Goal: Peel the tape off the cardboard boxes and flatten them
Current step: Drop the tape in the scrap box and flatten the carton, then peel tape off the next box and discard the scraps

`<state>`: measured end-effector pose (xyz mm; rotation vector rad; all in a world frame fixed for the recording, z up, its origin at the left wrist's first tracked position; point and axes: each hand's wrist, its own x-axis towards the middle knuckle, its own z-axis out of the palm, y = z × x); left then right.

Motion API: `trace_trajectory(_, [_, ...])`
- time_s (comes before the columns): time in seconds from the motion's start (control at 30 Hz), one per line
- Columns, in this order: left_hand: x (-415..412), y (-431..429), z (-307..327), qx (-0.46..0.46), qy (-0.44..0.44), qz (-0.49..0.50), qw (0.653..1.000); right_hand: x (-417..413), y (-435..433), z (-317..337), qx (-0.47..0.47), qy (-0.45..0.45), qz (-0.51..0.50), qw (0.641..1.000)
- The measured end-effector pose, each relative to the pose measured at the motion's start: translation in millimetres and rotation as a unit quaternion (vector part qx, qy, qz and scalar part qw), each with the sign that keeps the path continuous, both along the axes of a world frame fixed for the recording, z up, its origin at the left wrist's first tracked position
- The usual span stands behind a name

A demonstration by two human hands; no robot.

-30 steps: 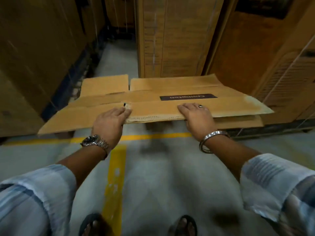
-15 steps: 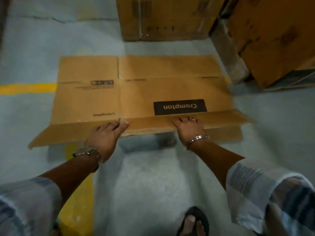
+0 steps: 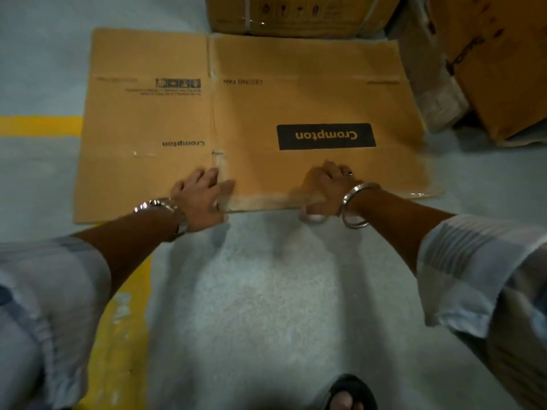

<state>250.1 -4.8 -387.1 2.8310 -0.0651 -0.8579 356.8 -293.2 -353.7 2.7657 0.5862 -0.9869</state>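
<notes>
A flattened brown cardboard box (image 3: 296,93) printed "Crompton" lies on the grey floor in front of me. My left hand (image 3: 201,196) holds its near edge by the centre crease, fingers on top of the flap. My right hand (image 3: 325,187) holds the same edge further right, fingers on top and thumb curled under the cardboard. Bits of clear tape (image 3: 143,153) cling to the left flap fold, and more shows at the near right corner (image 3: 423,195).
Upright cardboard boxes stand just behind the flat one (image 3: 296,13) and at the far right (image 3: 497,69). Yellow floor lines run at the left (image 3: 38,125) and beneath my left arm (image 3: 118,321). My sandalled foot (image 3: 346,395) is at the bottom.
The flattened box came down from waist height to lie flat on the floor. Both hands stayed on its near edge, and my view tipped downward.
</notes>
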Motion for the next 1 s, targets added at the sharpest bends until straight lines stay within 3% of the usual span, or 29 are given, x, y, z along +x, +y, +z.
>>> trace_trajectory(0.1, [1, 7, 28, -0.073, 0.008, 0.036, 0.997, -8, 12, 39, 0.057, 0.058, 0.017, 0.997])
trace_trajectory(0.2, [-33, 21, 61, -0.094, -0.018, 0.091, 0.991, -33, 26, 67, 0.087, 0.012, 0.02, 0.996])
trace_trajectory(0.37, [-142, 45, 157, -0.138, -0.056, 0.172, 0.974, -122, 102, 141, 0.136, 0.008, 0.091, 0.986])
trace_trajectory(0.57, [-300, 110, 312, -0.161, -0.091, 0.261, 0.947, -277, 225, 274, 0.239, 0.006, 0.21, 0.948])
trace_trajectory(0.77, [-496, 193, 400, -0.191, -0.181, 0.42, 0.869, -444, 346, 362, 0.266, 0.001, 0.318, 0.91])
trace_trajectory(1.0, [-727, 228, 372, -0.114, -0.177, 0.602, 0.77, -625, 436, 353, 0.221, 0.053, 0.43, 0.874])
